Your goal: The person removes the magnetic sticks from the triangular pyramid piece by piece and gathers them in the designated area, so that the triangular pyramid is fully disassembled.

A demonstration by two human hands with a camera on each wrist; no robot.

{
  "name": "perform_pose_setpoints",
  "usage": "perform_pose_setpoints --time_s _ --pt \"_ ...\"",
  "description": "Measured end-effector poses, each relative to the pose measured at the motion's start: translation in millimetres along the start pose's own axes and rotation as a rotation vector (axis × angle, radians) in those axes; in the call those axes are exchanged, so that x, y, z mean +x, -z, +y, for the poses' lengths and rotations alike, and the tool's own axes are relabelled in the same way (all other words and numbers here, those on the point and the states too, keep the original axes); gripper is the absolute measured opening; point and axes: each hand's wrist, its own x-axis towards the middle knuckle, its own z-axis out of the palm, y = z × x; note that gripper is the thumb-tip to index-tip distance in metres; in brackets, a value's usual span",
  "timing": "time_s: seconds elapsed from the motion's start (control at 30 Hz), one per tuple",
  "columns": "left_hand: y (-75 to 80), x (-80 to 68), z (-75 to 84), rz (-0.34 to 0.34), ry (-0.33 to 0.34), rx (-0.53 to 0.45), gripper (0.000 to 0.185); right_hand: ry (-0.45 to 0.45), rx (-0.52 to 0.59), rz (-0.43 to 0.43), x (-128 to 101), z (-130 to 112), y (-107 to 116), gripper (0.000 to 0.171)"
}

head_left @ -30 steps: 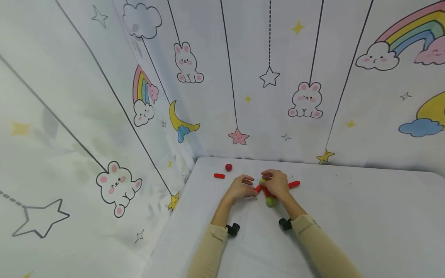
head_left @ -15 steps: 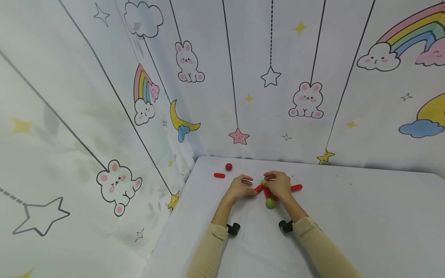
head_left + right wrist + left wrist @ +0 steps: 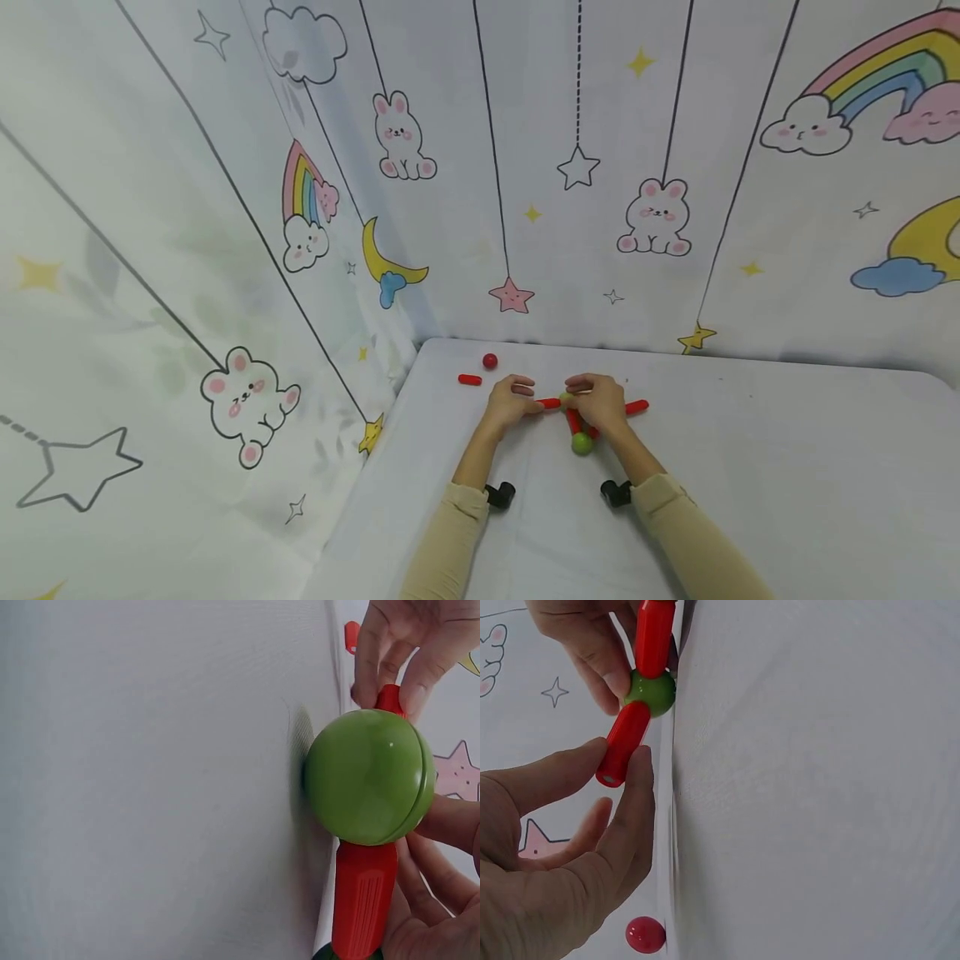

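My left hand [image 3: 512, 406] pinches a red rod [image 3: 622, 742] between thumb and fingers. The rod's other end meets a green ball [image 3: 651, 691], which my right hand [image 3: 600, 402] holds with its fingertips. Another red rod [image 3: 573, 421] runs from that ball toward a nearer green ball [image 3: 582, 443]. This nearer ball [image 3: 367, 776] looms large in the right wrist view, with a red rod [image 3: 365, 900] leading from it to a further green ball, mostly cut off by the frame. Part of the structure is hidden under my right hand.
A red ball [image 3: 490, 361] and a loose red rod [image 3: 470, 380] lie at the back left of the white table [image 3: 750, 467]. Another red rod [image 3: 637, 407] sticks out to the right of my right hand. A patterned white curtain [image 3: 570, 317] hangs behind the table.
The rod in my left hand has swung from slanted to nearly level, its end at the far green ball. My left hand has shifted slightly left. My right hand stays around the ball.
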Motion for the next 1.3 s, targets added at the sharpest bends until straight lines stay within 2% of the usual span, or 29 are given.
perform_pose_setpoints --time_s 0.27,0.5,0.77,1.2,1.3 --pt "1.6 0.2 1.0 0.036 -0.002 0.008 0.047 0.0 -0.001 -0.022 -3 2 1 0.03" --pt "2.3 -0.1 4.5 0.06 -0.007 -0.041 0.048 0.009 0.007 -0.051 -5 2 5 0.028" --pt "3.8 -3.2 6.7 0.051 0.012 -0.081 0.053 -0.012 0.028 -0.065 -10 0 5 0.029" --pt "11.1 -1.8 6.7 0.058 0.009 -0.004 0.054 -0.004 0.038 -0.071 -9 -1 -3 0.029" --pt "18.6 -0.4 5.5 0.076 0.0 0.008 0.054 -0.007 0.024 -0.071 -8 -1 -2 0.03"
